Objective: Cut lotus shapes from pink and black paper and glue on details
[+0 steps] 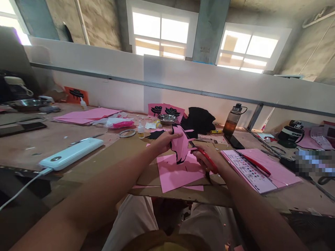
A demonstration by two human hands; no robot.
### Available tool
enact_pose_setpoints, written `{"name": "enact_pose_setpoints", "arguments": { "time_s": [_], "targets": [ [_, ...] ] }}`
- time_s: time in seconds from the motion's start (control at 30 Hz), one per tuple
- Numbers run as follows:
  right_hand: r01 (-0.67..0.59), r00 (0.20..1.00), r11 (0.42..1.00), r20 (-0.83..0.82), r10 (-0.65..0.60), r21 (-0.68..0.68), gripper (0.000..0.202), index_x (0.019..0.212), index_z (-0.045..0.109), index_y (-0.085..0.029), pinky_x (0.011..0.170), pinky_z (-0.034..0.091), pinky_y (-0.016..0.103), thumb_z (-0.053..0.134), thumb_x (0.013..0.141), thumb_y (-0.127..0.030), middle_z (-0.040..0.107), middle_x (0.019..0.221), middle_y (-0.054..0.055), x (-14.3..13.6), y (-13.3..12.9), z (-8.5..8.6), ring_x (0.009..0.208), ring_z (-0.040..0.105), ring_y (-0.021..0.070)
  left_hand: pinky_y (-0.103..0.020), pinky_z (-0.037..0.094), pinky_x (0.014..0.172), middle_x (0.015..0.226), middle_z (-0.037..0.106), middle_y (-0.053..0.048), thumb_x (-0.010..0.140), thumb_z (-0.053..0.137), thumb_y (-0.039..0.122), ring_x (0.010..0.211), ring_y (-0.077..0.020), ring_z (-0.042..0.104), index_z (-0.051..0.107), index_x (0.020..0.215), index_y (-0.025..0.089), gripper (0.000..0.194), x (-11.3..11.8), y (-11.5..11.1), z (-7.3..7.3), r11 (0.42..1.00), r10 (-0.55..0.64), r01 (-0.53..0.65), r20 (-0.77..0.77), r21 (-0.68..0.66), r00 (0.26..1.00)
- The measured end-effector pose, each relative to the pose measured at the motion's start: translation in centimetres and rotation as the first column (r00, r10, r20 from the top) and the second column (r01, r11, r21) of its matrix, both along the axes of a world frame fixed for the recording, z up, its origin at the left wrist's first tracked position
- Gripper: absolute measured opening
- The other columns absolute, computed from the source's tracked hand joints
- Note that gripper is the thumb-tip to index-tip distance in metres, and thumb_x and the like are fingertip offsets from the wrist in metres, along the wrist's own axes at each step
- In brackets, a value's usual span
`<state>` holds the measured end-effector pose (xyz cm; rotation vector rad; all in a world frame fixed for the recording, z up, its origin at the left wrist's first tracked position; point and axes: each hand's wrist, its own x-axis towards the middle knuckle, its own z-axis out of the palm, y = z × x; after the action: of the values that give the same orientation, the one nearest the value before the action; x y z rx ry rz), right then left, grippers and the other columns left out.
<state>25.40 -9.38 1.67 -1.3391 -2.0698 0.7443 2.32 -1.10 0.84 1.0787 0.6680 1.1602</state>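
Note:
My left hand (167, 139) is closed on a pink paper cutout (180, 148) with black edging, thumb on its pink face. From the right, my right hand (204, 157) grips red-handled scissors (208, 158). Their blades point up and left, beside the narrow strips along the cutout's right side; whether they touch it I cannot tell. Below both hands lies a pink paper sheet (170, 177) on brown cardboard (146, 170). Just behind my left hand is a black cut piece (157, 134), partly hidden, with a small glue bottle (140, 130) to its left.
A white power bank (72, 153) with a cable lies left, near pink sheets (86, 115). Behind the hands stand a metal bowl (167, 119) and black material (201, 118). To the right are a drink bottle (232, 120), a phone (233, 141) and a printed card pack (251, 174).

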Motion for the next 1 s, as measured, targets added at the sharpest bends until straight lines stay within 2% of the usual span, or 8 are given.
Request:
{"name": "enact_pose_setpoints", "arguments": {
  "time_s": [0.1,0.3,0.5,0.6,0.73,1.0],
  "targets": [
    [0.008,1.0,0.996,-0.007,-0.009,-0.087,0.022,0.083,0.056,-0.023,0.049,0.038,0.024,0.052,0.099,-0.037,0.055,0.054,-0.004,0.0,-0.1,0.2,0.045,0.052,0.0133,-0.028,0.051,0.069,0.084,0.075,-0.003,0.056,0.107,0.036,0.075,-0.017,0.069,0.075,0.087,0.018,0.047,-0.1,0.0,0.2,1.0,-0.004,0.004,-0.012,0.025,1.0],
    [-0.045,0.994,0.985,-0.11,0.026,-0.168,0.035,0.074,0.051,-0.024,0.047,0.038,0.024,0.048,0.1,-0.046,0.053,0.051,-0.003,0.0,-0.2,0.2,0.044,0.051,0.0125,-0.03,0.054,0.073,0.087,0.077,-0.005,0.053,0.108,0.035,0.08,-0.0194,0.071,0.075,0.084,0.018,0.048,0.0,0.1,0.5,0.998,0.032,-0.033,0.01,0.059,0.999],
    [-0.028,0.977,0.971,-0.213,-0.024,-0.238,0.032,0.072,0.049,-0.025,0.046,0.038,0.026,0.052,0.098,-0.043,0.052,0.055,-0.004,-0.7,-0.2,0.1,0.044,0.051,0.013,-0.031,0.056,0.08,0.091,0.078,-0.006,0.058,0.105,0.031,0.083,-0.0195,0.071,0.077,0.087,0.017,0.042,0.2,-0.6,0.8,0.997,0.041,-0.042,0.021,0.066,0.999],
    [-0.06,0.975,0.973,-0.221,0.009,-0.223,0.035,0.067,0.047,-0.024,0.047,0.038,0.027,0.051,0.097,-0.041,0.05,0.055,-0.003,-0.8,-0.2,0.3,0.044,0.049,0.0128,-0.03,0.057,0.079,0.091,0.078,-0.006,0.06,0.104,0.031,0.084,-0.0195,0.071,0.078,0.087,0.018,0.04,0.3,-0.8,1.0,0.996,0.042,-0.044,0.02,0.081,0.999],
    [-0.065,0.992,0.983,-0.119,0.045,-0.169,0.039,0.064,0.046,-0.024,0.05,0.039,0.028,0.048,0.1,-0.039,0.05,0.052,-0.001,-0.7,-0.4,0.8,0.047,0.05,0.0141,-0.032,0.058,0.081,0.093,0.079,-0.007,0.06,0.103,0.03,0.087,-0.0212,0.072,0.079,0.087,0.018,0.039,0.3,-0.8,1.0,0.994,0.046,-0.048,0.019,0.095,0.999],
    [-0.013,0.997,0.992,-0.071,0.004,-0.125,0.035,0.068,0.046,-0.025,0.052,0.039,0.028,0.049,0.1,-0.038,0.05,0.052,-0.001,-0.7,-0.6,1.0,0.049,0.05,0.0146,-0.032,0.058,0.084,0.094,0.08,-0.007,0.056,0.105,0.03,0.089,-0.0216,0.073,0.08,0.088,0.017,0.042,0.3,-0.5,0.8,0.992,0.025,-0.029,0.041,0.12,0.999]
  ]
}}
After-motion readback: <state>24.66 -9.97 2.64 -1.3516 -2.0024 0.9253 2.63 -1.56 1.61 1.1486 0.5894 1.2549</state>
